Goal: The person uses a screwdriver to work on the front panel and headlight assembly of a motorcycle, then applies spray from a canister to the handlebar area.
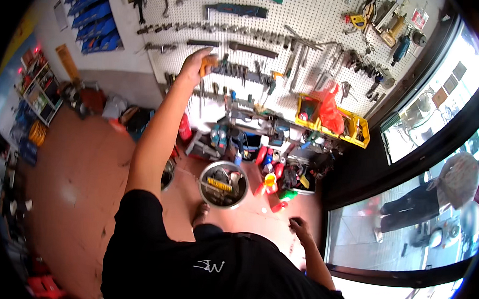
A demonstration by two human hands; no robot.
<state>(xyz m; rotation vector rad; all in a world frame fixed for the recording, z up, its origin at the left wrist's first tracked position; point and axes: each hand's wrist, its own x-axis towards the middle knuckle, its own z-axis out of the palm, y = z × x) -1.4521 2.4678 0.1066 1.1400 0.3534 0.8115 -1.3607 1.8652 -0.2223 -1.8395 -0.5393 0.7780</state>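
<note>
My left arm reaches far up to the white pegboard (pixel 181 16). There my left hand (pixel 194 66) is closed round an orange-handled tool (pixel 208 64), whose working end I cannot make out. It is in front of a row of small hand tools (pixel 235 71) hung on the board. Above it hang two dark bars (pixel 253 49). My right hand (pixel 301 228) hangs low by my side with its fingers curled. Something small and dark shows at its fingertips, too unclear to name.
Below the board, a crowded bench carries yellow bins (pixel 354 131) with a red plastic bag (pixel 331 112). A round metal tub (pixel 223 203) of parts stands by my foot, near red bottles (pixel 261 156). Glass doors are at right; a person (pixel 438 187) is beyond them.
</note>
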